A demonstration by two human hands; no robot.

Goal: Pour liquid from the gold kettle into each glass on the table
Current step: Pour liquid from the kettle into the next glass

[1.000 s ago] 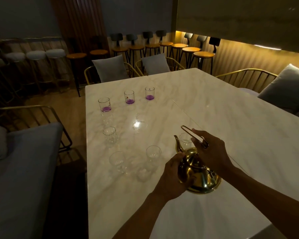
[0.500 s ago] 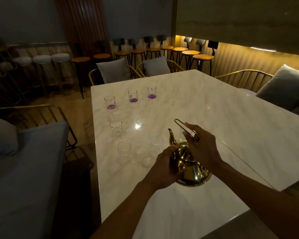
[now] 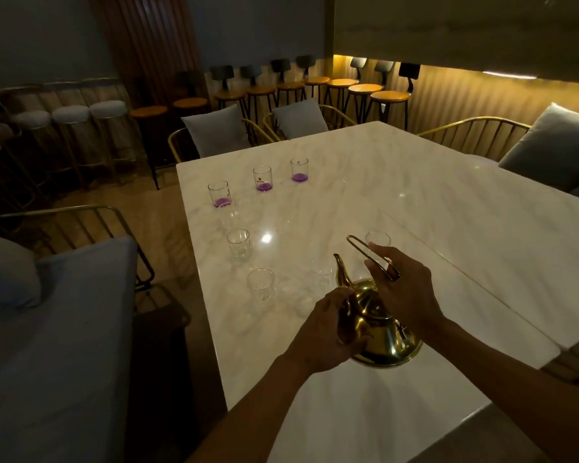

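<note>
You have 3 far glasses [image 3: 264, 178] already showing purple liquid at the bottom, while 4 clear glasses [image 3: 238, 243] nearer you look empty, so by my reading under half the pouring is done. Your right hand [image 3: 405, 292] grips the handle of the gold kettle [image 3: 378, 325], which sits on the marble table [image 3: 448, 195] near its front edge, and your left hand [image 3: 328, 325] curls around the kettle's body.

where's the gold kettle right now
In the head view the gold kettle sits on the marble table near its front edge, between the left hand and right hand.
</note>
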